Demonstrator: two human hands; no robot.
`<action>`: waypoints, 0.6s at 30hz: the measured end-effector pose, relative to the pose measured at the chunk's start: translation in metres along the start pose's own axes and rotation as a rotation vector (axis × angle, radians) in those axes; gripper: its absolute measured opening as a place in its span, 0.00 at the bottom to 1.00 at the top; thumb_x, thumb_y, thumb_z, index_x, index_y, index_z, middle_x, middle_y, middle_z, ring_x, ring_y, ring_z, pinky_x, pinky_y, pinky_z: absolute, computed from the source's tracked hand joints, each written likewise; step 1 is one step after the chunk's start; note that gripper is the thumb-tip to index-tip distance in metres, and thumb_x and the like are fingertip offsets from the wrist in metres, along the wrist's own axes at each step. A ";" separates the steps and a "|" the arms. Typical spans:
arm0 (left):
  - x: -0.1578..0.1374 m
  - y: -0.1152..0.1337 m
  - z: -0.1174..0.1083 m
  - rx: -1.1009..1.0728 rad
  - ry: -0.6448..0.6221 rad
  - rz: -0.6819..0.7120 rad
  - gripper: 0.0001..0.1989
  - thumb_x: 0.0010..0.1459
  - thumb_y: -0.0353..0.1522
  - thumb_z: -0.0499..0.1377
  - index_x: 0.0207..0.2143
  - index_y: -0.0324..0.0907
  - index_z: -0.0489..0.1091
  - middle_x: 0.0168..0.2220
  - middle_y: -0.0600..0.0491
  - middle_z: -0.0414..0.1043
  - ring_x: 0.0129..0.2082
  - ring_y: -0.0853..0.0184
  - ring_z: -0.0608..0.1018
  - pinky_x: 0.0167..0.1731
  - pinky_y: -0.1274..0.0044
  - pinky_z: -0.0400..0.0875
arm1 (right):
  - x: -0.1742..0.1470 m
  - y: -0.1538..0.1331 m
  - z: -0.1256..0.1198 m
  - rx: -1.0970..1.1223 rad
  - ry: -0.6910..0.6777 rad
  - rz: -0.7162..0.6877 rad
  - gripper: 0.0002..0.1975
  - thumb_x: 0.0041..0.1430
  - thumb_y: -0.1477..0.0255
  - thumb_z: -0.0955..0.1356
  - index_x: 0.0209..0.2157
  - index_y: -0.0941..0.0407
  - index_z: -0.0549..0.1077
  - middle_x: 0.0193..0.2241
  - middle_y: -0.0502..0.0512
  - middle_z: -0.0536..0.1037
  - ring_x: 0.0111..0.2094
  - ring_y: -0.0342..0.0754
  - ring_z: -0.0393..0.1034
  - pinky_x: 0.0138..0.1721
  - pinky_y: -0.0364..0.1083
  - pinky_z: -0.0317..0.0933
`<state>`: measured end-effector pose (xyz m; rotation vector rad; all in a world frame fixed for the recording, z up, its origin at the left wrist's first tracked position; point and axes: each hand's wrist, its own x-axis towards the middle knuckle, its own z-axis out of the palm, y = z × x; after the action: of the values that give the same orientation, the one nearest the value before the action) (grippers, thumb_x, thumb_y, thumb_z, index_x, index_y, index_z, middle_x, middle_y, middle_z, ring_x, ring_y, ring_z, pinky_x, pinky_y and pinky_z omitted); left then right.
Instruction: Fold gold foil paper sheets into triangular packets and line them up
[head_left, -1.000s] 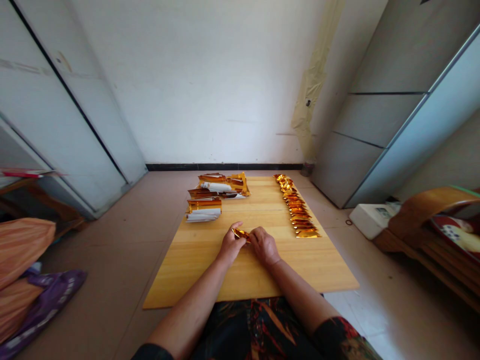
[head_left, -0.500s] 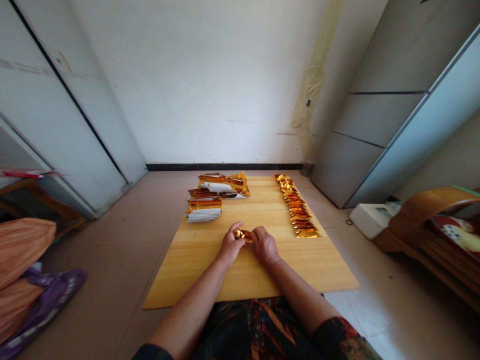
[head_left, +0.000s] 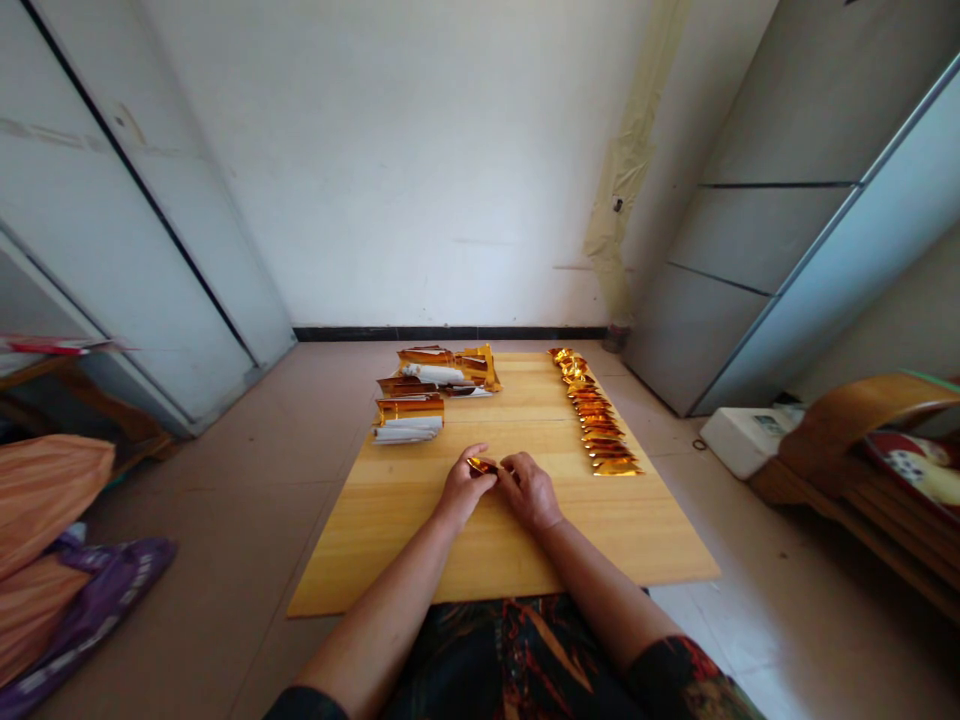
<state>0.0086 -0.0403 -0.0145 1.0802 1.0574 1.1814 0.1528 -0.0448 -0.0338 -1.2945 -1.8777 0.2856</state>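
My left hand (head_left: 460, 487) is closed around a small piece of shiny gold foil (head_left: 482, 466), thumb in front and fingers behind. My right hand (head_left: 529, 490) pinches the foil's right end, its fingertips close to the left thumb. Much of the foil is hidden by the fingers. To the right, a column of folded gold foil pieces (head_left: 600, 420) overlaps along the board's edge. At the far left lie curled gold foil sheets (head_left: 450, 370) with white undersides, and a smaller stack of curled sheets (head_left: 409, 418) is nearer to me.
Everything rests on a low wooden board (head_left: 390, 540). A grey fridge (head_left: 742, 230) stands at the right, with a white box (head_left: 739, 440) and a wooden chair (head_left: 840, 440) nearby. Orange and purple bags (head_left: 112, 590) lie on the floor at the left.
The foil between my hands has turned and looks flatter and narrower. My right fingertips have shifted slightly left, nearer my left thumb. The foil groups have not moved.
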 end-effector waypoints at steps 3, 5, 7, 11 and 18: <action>0.000 -0.001 0.001 -0.026 0.015 -0.013 0.30 0.39 0.27 0.62 0.49 0.39 0.64 0.34 0.53 0.72 0.30 0.70 0.74 0.33 0.78 0.68 | -0.001 0.000 0.000 0.001 0.003 -0.001 0.06 0.60 0.70 0.63 0.36 0.55 0.71 0.31 0.53 0.72 0.31 0.44 0.68 0.33 0.41 0.62; 0.002 -0.005 0.000 -0.024 0.015 -0.003 0.30 0.38 0.26 0.61 0.49 0.39 0.65 0.34 0.53 0.72 0.31 0.70 0.74 0.33 0.78 0.68 | -0.001 -0.001 -0.001 -0.009 0.002 0.001 0.07 0.59 0.71 0.63 0.38 0.54 0.71 0.33 0.53 0.73 0.30 0.43 0.68 0.32 0.40 0.62; 0.004 -0.008 0.000 -0.008 0.006 0.017 0.30 0.38 0.25 0.61 0.48 0.39 0.66 0.34 0.53 0.73 0.32 0.69 0.74 0.35 0.77 0.68 | 0.001 -0.003 -0.003 -0.015 0.007 -0.026 0.08 0.58 0.71 0.64 0.39 0.53 0.72 0.34 0.53 0.73 0.33 0.44 0.69 0.35 0.41 0.63; 0.005 -0.009 -0.002 0.056 -0.022 0.039 0.27 0.38 0.25 0.61 0.46 0.38 0.69 0.39 0.50 0.74 0.38 0.66 0.75 0.40 0.76 0.68 | 0.004 -0.007 -0.006 0.016 0.004 -0.130 0.10 0.61 0.73 0.62 0.39 0.53 0.74 0.35 0.55 0.74 0.38 0.45 0.68 0.42 0.43 0.63; 0.000 -0.002 -0.003 -0.074 -0.097 -0.082 0.29 0.43 0.28 0.57 0.52 0.36 0.66 0.38 0.49 0.75 0.33 0.67 0.75 0.32 0.77 0.70 | 0.005 -0.007 -0.005 -0.018 -0.020 -0.116 0.11 0.62 0.73 0.61 0.38 0.54 0.75 0.31 0.54 0.74 0.35 0.45 0.68 0.38 0.43 0.62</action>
<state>0.0056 -0.0401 -0.0166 1.0176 0.9665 1.0837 0.1512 -0.0448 -0.0243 -1.1932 -1.9682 0.2225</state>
